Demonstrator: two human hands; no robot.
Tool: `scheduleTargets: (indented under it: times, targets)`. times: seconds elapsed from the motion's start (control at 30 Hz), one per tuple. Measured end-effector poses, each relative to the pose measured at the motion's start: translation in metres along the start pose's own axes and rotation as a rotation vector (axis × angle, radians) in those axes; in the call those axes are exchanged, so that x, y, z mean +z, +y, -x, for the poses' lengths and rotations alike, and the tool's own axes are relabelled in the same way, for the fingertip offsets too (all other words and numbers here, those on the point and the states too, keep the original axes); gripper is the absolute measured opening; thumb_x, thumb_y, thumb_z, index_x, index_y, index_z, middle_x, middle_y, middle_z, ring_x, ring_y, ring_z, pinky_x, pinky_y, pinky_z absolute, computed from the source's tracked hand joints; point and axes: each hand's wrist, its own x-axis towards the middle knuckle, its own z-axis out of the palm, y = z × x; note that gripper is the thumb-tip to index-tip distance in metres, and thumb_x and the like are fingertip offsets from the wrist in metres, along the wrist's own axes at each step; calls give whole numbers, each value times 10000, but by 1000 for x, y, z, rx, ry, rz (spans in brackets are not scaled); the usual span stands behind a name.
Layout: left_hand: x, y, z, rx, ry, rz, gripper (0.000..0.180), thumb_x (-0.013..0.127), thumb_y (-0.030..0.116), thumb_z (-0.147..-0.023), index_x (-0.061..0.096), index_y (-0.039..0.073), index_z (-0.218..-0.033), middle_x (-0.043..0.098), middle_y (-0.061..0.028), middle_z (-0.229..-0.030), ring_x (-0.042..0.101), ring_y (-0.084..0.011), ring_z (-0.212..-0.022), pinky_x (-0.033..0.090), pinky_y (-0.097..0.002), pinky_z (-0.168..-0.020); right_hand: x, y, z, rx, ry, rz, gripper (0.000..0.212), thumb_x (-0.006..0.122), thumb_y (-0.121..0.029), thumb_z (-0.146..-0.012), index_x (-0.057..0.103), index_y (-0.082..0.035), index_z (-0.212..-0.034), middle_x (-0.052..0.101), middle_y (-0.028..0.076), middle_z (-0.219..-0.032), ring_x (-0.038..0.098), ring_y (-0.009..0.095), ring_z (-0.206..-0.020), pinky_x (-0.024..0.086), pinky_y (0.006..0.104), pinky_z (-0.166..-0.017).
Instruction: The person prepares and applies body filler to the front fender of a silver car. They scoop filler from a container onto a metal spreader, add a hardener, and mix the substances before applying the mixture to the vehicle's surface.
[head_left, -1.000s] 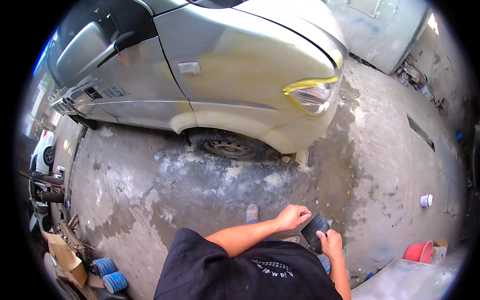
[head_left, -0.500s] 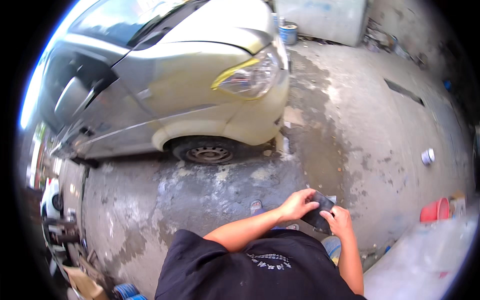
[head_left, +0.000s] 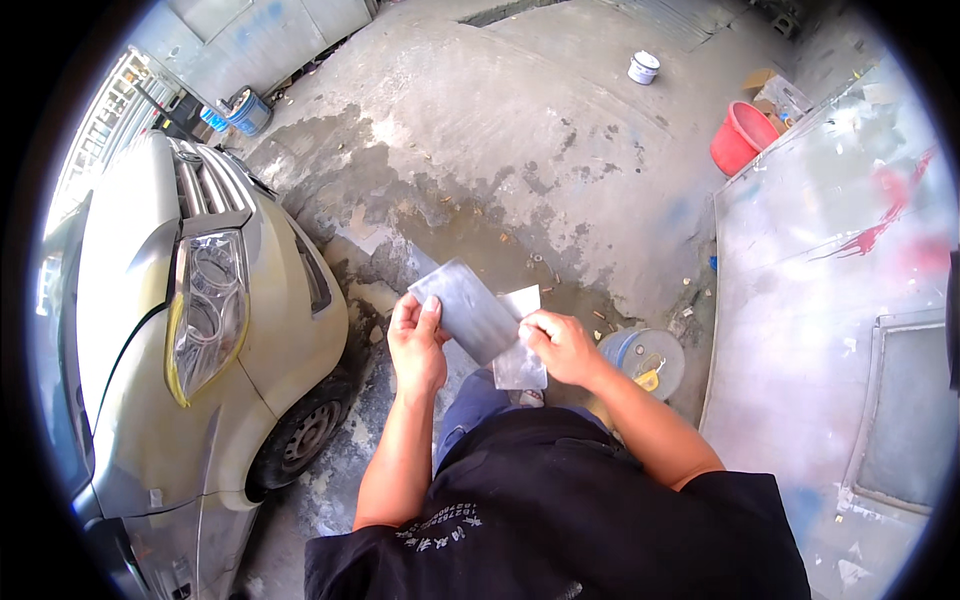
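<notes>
Thumb and fingers of the left hand (head_left: 418, 345) pinch one edge of a grey sheet (head_left: 463, 310), held out before the waist; the right hand (head_left: 562, 347) pinches a whitish sheet (head_left: 520, 371) partly hidden behind it. Whether the right fingertips also touch the grey corner, I cannot tell. Most fingers behind the sheets are hidden. At left the car (head_left: 250, 340) is cut off by the dark rim. Stained floor (head_left: 480, 130) stretches from its bumper to the edge of a pale panel (head_left: 775, 300), with a bucket (head_left: 672, 352) near the right forearm.

Blotched concrete floor (head_left: 480, 110) — darkly stained in patches — runs to a grey panel (head_left: 270, 30) at upper left; a whitish, red-smeared surface (head_left: 790, 250) fills the right.
</notes>
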Motion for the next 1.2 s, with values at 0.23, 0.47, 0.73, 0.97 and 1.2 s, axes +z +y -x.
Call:
scheduleTargets:
  times: [0.23, 0.47, 0.73, 0.97, 1.2]
  targets:
    - [43, 31, -118, 29, -112, 48, 397, 456, 36, -947, 379, 72, -1334, 560, -96, -1184, 562, -167, -1035, 468, -320, -913, -40, 1, -87, 163, 264, -30, 223, 626, -211, -875, 581, -15, -971, 631, 94, -873, 605, 171, -795, 472, 322, -699]
    - [117, 50, -177, -112, -335, 220, 596, 481, 63, -932, 265, 199, -1471, 498, -87, -1301, 558, -210, -1100, 491, -384, -906, -70, -15, -132, 148, 149, -298, 362, 639, -203, -890, 563, -35, -1201, 621, 100, -1149, 559, 159, -1093, 430, 308, -935]
    - [200, -1, -244, -140, -774, -72, 569, 489, 16, -945, 266, 49, -1468, 492, -78, -1348, 475, -180, -1217, 384, -325, -1016, -177, 24, -215, 187, 255, -666, 310, 602, -82, -908, 583, -2, -1206, 613, 51, -1083, 542, 78, -995, 459, 264, -879]
    - [324, -42, -326, -347, -653, 79, 573, 472, 53, -956, 246, 95, -1481, 465, -92, -1368, 493, -210, -1206, 399, -360, -1017, -304, 115, -276, -10, 307, -448, 325, 603, -105, -903, 588, -17, -1216, 657, 78, -1094, 585, 129, -1042, 452, 272, -909]
    - [466, -88, -375, -541, -759, -138, 545, 477, 154, -975, 270, 83, -1473, 419, -90, -1421, 432, -236, -1275, 440, -402, -980, -459, 162, -356, 161, 3, -693, 318, 628, -93, -877, 617, -40, -1191, 681, 100, -1054, 622, 115, -940, 506, 263, -801]
